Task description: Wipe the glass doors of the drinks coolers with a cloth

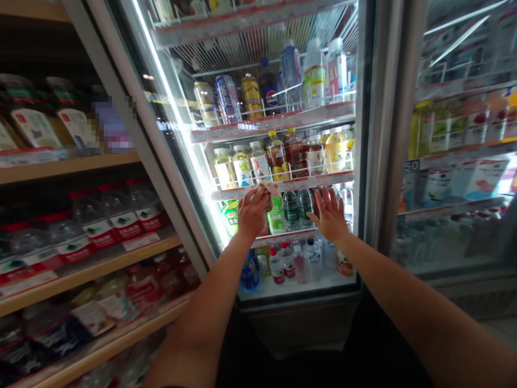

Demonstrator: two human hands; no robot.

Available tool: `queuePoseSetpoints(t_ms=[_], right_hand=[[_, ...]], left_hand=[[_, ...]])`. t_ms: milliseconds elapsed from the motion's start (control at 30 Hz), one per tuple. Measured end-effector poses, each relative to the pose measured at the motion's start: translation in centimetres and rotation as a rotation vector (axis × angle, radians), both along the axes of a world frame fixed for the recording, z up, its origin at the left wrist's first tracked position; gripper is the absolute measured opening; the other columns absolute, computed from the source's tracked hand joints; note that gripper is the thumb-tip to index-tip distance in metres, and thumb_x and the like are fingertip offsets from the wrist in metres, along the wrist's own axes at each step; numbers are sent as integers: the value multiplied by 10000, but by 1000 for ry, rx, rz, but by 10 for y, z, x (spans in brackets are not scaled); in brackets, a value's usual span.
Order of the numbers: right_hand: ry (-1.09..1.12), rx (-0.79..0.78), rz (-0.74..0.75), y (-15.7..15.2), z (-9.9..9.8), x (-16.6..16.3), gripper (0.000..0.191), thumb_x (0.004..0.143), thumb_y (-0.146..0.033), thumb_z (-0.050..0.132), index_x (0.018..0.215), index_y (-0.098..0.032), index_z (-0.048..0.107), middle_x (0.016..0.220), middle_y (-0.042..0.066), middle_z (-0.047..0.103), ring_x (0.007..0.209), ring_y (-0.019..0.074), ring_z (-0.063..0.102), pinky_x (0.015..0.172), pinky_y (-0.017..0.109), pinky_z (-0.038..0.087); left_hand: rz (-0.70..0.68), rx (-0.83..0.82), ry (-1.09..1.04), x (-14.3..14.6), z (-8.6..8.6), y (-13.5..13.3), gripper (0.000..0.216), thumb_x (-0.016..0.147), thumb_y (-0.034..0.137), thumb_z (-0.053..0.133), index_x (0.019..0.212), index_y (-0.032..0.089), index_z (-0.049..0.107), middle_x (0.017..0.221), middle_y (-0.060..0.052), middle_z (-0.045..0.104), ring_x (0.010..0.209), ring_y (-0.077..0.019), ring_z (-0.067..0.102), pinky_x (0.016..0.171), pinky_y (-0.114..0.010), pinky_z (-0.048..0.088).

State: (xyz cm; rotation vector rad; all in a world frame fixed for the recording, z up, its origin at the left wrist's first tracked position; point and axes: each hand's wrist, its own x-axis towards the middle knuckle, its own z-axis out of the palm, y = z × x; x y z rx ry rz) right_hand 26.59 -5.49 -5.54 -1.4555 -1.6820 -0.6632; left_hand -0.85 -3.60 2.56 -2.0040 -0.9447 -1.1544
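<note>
I face an open drinks fridge with lit wire shelves (283,184). My left hand (252,211) is closed round a small pale cloth or paper (270,188), held against the front rail of the third shelf. My right hand (330,214) is open, fingers spread, reaching in front of clear water bottles (298,205) one shelf below. A green-labelled bottle (276,214) stands right beside my left hand. Tea and juice bottles (283,155) stand on the shelf above my hands.
The fridge door (133,124) swings open to the left. Wooden shelves (81,167) on the left carry packed water bottles. A closed glass fridge (456,145) stands on the right. Cans and bottles (250,97) fill the upper shelf; small bottles (291,264) sit at the bottom.
</note>
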Motion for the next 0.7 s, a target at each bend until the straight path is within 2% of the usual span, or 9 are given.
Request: queuePoseSetpoints(t_ms=[67,133,333,567,700], right_hand=[[0,0,1,0,0,0,863,997,-515,436,1594,-283,-144,1701,92,48,1565,314,59,1226,629,130],[1,-6,2,0,-1,1,866,995,-524,438,1596,-281,-136,1701,95,51,1565,317,61,1225,629,129],[-1,0,-19,1,-3,-1,864,995,-508,451,1601,-277,-121,1699,97,78,1563,317,77,1227,620,143],[5,0,-18,0,-3,-1,876,992,-512,467,1599,-286,-124,1698,93,83,1565,318,62,1229,617,138],[12,2,-2,2,-4,-1,879,991,-506,470,1598,-291,-129,1700,90,58,1564,324,61,1227,623,139]], left_hand=[[52,20,-84,-3,7,3,404,933,162,477,1289,251,648,1417,-72,599,1290,-270,516,1099,-499,430],[71,24,-101,-4,7,3,416,935,161,475,1314,233,632,1444,-79,575,1294,-285,506,1101,-514,426],[-17,-28,138,7,-17,-4,340,927,188,550,1216,299,691,1371,-12,642,1263,-249,546,1071,-451,464],[70,-8,-60,16,-4,2,398,953,222,504,1333,246,621,1469,-70,555,1320,-282,487,1096,-488,433],[14,-32,73,22,-19,-3,394,954,216,510,1320,302,626,1457,-16,570,1318,-264,497,1088,-473,441]])
